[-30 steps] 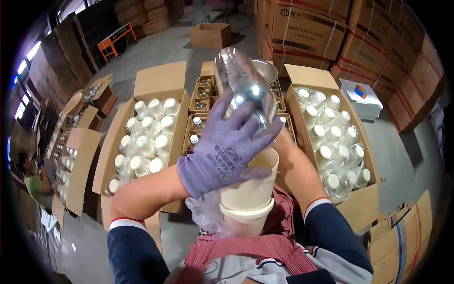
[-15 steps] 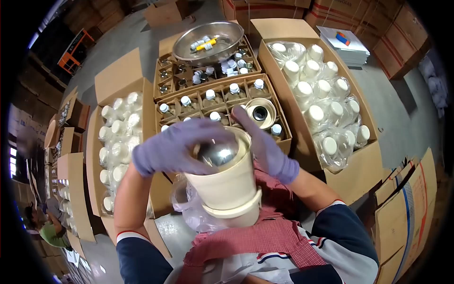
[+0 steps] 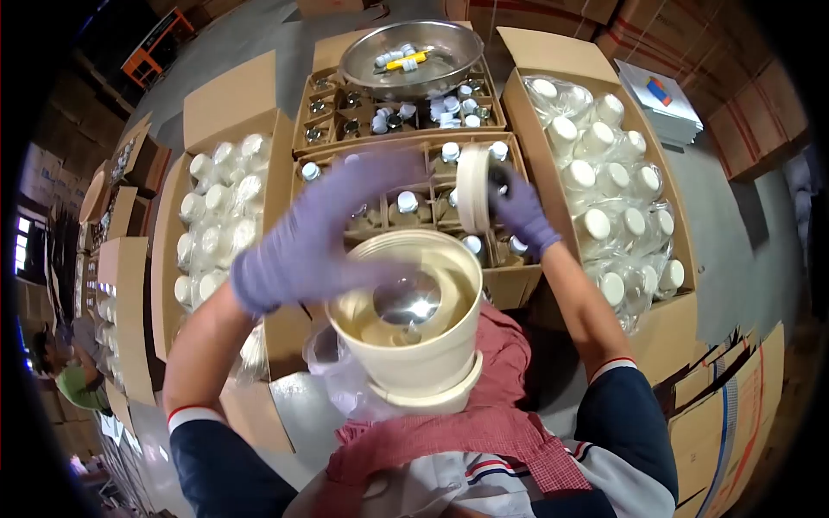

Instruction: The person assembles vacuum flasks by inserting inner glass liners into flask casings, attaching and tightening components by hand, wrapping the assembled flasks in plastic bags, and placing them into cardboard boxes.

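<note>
A cream plastic pot (image 3: 414, 352) stands upright close to my body, its top uncovered, with a shiny silvery rounded piece (image 3: 406, 298) inside. My left hand (image 3: 315, 229), in a purple glove and smeared by motion, hovers over the pot's left rim with fingers apart and nothing in them. Beyond the rim on the right, my gloved right hand (image 3: 522, 211) grips a round cream lid (image 3: 471, 190) with a black centre, turned on its edge. Behind the lid is a divided carton (image 3: 505, 281) of clear bottles with white caps.
A steel bowl (image 3: 352, 76) holding white caps and a yellow tool sits on a farther carton. Cartons of plastic-wrapped, white-lidded jars flank me at left (image 3: 164, 298) and right (image 3: 682, 259). Clear plastic film (image 3: 341, 367) lies beside the pot. Another person (image 3: 78, 380) is at far left.
My right hand has lifted the cream lid off the bottle carton and tipped it on edge. My left hand has risen out of the pot's mouth, and its fingers have spread.
</note>
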`<move>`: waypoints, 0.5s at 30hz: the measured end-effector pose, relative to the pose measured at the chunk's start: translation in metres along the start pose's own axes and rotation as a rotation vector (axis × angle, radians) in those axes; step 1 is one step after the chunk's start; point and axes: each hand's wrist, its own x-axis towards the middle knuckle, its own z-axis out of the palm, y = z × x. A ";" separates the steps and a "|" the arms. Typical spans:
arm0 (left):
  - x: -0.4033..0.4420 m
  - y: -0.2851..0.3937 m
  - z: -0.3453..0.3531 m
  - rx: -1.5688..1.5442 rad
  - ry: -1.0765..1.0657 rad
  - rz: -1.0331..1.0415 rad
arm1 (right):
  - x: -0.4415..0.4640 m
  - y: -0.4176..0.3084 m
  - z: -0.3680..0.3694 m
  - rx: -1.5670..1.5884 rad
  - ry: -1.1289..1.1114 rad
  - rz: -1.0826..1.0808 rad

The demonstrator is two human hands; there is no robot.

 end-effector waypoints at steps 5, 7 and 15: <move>0.040 0.057 0.022 0.474 0.307 0.342 | 0.002 -0.154 -0.012 1.089 -0.149 -0.223; 0.021 0.063 -0.002 0.868 0.226 0.636 | -0.011 -0.178 -0.025 0.968 -0.218 -0.189; -0.010 0.094 0.000 0.696 0.292 0.537 | -0.036 -0.213 -0.033 0.862 -0.298 -0.114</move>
